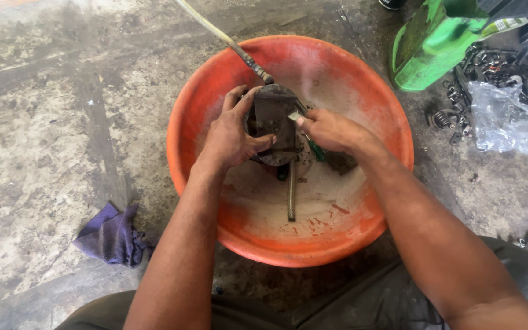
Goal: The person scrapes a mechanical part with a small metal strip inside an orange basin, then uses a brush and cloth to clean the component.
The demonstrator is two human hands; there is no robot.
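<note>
**Grimy part held over the basin, tool tip close to your fingers**

You are crouching on a stained concrete floor (50,122) with the orange basin (197,110) filling most of the room in front of you. Its rim is crowding your forearms, so your elbows are the only free way to swing; clutter of metal bits (490,67) and a green can (429,49) are closing off the far right, while a purple rag (112,235) is lying well apart on your left.

Your left hand (230,137) is wrapping around the dark metal part (274,122), gripping it above the basin's middle. Your right hand (331,129) is pinching a green-handled tool (314,148) against the part's edge. In my judgement, the part is looking greasy, so the tool could be slipping toward your left thumb. The hose (239,49) is crossing the far rim and touching the part; snagging it could be tugging your grip.
</note>
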